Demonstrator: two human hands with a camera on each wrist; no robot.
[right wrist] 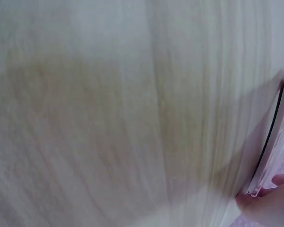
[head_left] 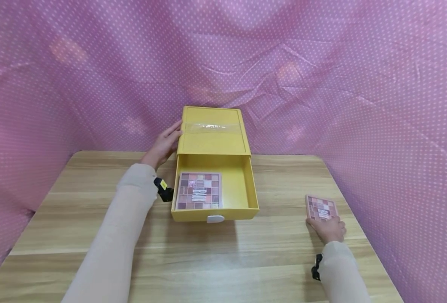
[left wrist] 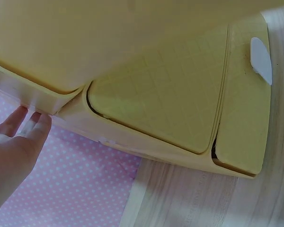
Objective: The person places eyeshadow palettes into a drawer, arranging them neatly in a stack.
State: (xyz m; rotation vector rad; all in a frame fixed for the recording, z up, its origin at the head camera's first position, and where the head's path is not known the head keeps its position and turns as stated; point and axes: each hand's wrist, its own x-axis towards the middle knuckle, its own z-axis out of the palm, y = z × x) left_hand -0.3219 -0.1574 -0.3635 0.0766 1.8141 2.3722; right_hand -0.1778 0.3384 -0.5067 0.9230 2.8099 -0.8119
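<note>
Fingers of your right hand (head_left: 328,229) are curled at the edges of the right palette (head_left: 320,205), thumb on its left side and the other fingers across on its right, spread about as far as it is wide. You have it by the end nearest you, near the right edge of the worktop (head_left: 276,256); whether it lies flat or is slightly raised, you cannot tell from these views. Your right forearm, in its pale sleeve (head_left: 342,275), comes up from the lower right corner, the hand angled a little left, palm down.

Your left arm reaches further, crossing from the lower left, its sleeve (head_left: 111,242) beside the pulled-out drawer (head_left: 235,185). Fingers of your left hand (head_left: 165,145) are nearly straight and a little apart, tips touching the left side of the yellow case (head_left: 212,143) near its far end; they have no hold around anything that shows.

Inside the drawer, the left palette (head_left: 199,191) lies face up against the left wall, with bare floor to its right. You face the drawer's front, which bears a white handle (head_left: 215,219). Clear tape (head_left: 213,127) crosses the case top.
</note>
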